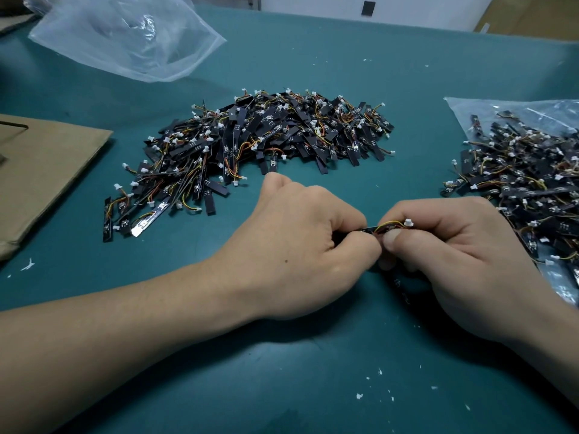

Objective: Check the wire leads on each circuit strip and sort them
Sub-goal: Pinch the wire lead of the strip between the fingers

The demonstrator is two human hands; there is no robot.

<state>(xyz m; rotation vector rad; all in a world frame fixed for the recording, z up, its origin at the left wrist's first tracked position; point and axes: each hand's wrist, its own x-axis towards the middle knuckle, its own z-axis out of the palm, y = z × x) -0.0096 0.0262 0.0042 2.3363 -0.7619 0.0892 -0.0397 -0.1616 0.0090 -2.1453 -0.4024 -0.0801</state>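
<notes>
Step in hand: lead check on one circuit strip, centre-right of frame, held just above the green mat. Gripping its left end with left hand, fingers curled round it. Pinching the lead end with right hand, thumb pressed beside the wire leads. Both hands clamped on the same strip, fingertips nearly touching.

Long axis running left-right across frame, about level. Lead end and white connector pointing frame-right. Mostly hidden under fingers, so can't confirm joints or which face is up.

Not sorted yet. Next, probably: flex or tug each lead at its joint, then drop into the correct pile. Calls for a light pull only, given thin wires that look easy to tear off.

Two candidate piles: big heap at centre-top of frame, second heap on a clear bag at right edge. Can't tell which is checked stock and which is incoming.
</notes>
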